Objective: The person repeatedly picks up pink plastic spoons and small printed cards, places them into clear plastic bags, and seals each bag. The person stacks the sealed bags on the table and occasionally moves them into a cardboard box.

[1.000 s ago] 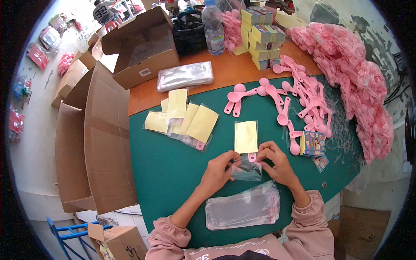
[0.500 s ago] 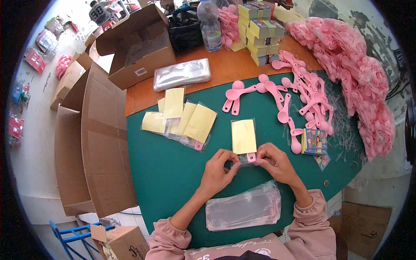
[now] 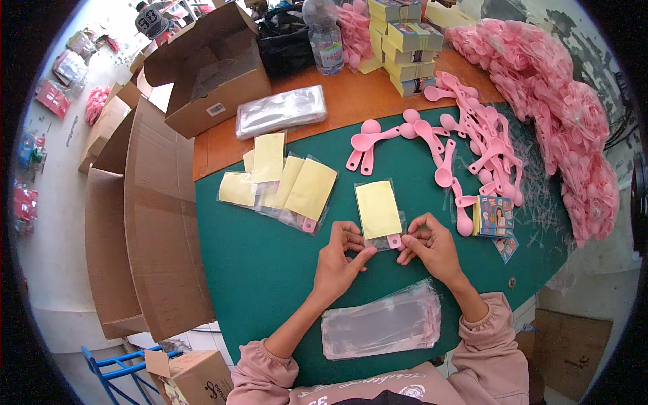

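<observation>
Between my hands on the green table lies a clear plastic bag [image 3: 398, 223] holding a pale yellow card [image 3: 379, 208] and a pink measuring spoon, whose holed handle end [image 3: 395, 240] shows below the card. My left hand [image 3: 343, 262] pinches the lower left corner of the bag, thumb against fingers. At the lower right corner, my right hand [image 3: 432, 248] has thumb and fingertips closed on the bag's edge. Closer to me rests a stack of empty clear bags [image 3: 381, 322]. To the left, several filled bags with yellow cards [image 3: 311, 189] overlap in a loose pile.
Pink measuring spoons [image 3: 442, 165] spread across the right, beside a stack of printed cards [image 3: 495, 217]. Behind are a bag pack [image 3: 281, 109], card bundles [image 3: 413, 54], a bottle [image 3: 326, 40] and heaped bagged spoons [image 3: 574, 128]. Cardboard boxes [image 3: 162, 223] stand left.
The bag has tilted slightly, its top leaning left. My right fingers have shifted at its lower right corner, and the left hand has turned a little. The whole view has shifted slightly.
</observation>
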A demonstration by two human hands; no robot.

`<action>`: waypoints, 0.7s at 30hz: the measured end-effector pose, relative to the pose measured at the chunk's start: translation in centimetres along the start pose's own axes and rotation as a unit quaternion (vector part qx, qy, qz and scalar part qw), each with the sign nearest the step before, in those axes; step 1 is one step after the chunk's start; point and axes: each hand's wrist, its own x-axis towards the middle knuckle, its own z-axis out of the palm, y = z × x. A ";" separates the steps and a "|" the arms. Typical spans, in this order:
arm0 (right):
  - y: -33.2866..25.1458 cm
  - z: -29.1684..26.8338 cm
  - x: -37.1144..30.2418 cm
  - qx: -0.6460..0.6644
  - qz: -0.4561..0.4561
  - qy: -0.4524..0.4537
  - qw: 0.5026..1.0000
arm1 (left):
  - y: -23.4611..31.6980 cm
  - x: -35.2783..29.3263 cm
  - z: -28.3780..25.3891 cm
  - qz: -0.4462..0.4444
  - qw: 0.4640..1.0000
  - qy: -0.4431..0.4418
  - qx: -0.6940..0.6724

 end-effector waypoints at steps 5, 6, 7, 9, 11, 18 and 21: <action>0.5 0.0 0.3 0.003 -0.033 -0.008 0.999 | -1.1 -0.2 0.2 0.042 0.998 -0.004 0.040; 0.4 0.0 0.2 0.004 -0.032 -0.008 0.999 | -1.3 -0.2 0.2 0.069 0.995 -0.014 0.068; 0.3 0.0 0.1 0.003 -0.029 -0.010 1.000 | -1.3 -0.3 0.2 0.068 0.995 -0.013 0.069; 0.2 0.2 0.1 0.004 -0.026 -0.012 1.000 | -1.1 -0.4 0.2 0.084 0.995 -0.011 0.056; 0.1 0.3 0.0 -0.003 -0.023 -0.009 1.000 | -0.4 -0.5 0.3 0.087 0.993 -0.002 0.074; -0.5 -1.3 1.1 -0.173 -0.100 0.017 0.980 | -0.1 0.5 -3.6 0.147 0.969 0.068 0.186; -3.3 -4.5 3.7 -0.506 -0.266 0.175 0.801 | 3.2 0.5 -7.2 0.126 0.958 0.073 0.246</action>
